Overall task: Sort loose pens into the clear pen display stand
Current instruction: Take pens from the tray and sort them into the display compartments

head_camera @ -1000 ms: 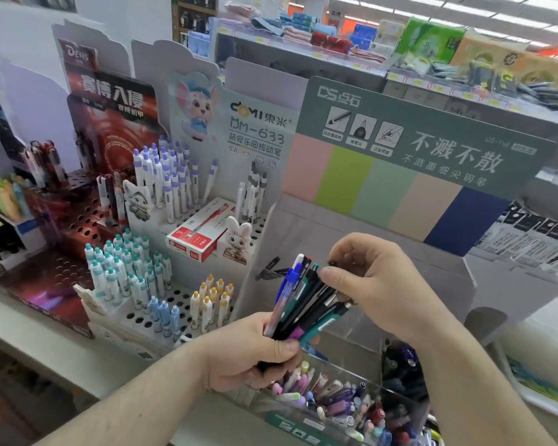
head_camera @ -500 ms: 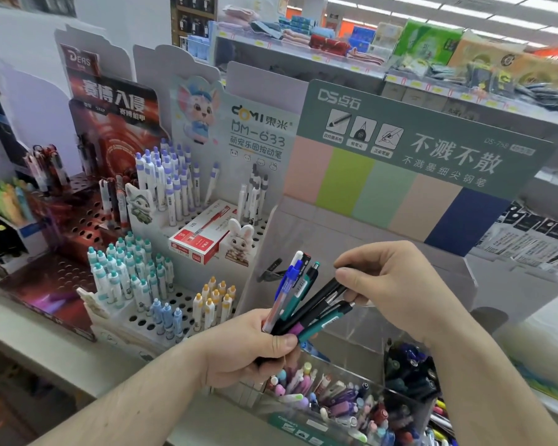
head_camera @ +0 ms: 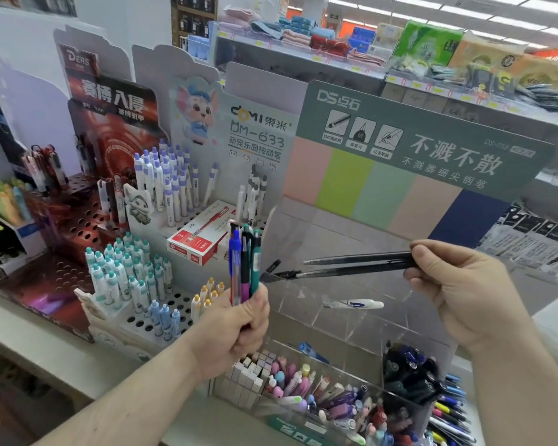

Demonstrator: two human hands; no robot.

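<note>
Gripping hands: left (head_camera: 236, 329) round upright pens (head_camera: 245, 265), right (head_camera: 461, 284) pinching black pens (head_camera: 351, 265) over near-empty clear stand (head_camera: 335, 317).

Green header card (head_camera: 432, 146) above the right fingers: "DS点石", "不溅不散", "DS-758". White card (head_camera: 258, 130) above the left fingers: "DOMI 東米", "DM-633". Red card (head_camera: 110, 104) further left: "DEAS", "赛博入侵".

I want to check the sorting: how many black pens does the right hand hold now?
2. Both thin black pens lie nearly level in the right hand, one above the other, tips pointing left toward the left hand; fingers might hide another.
</note>
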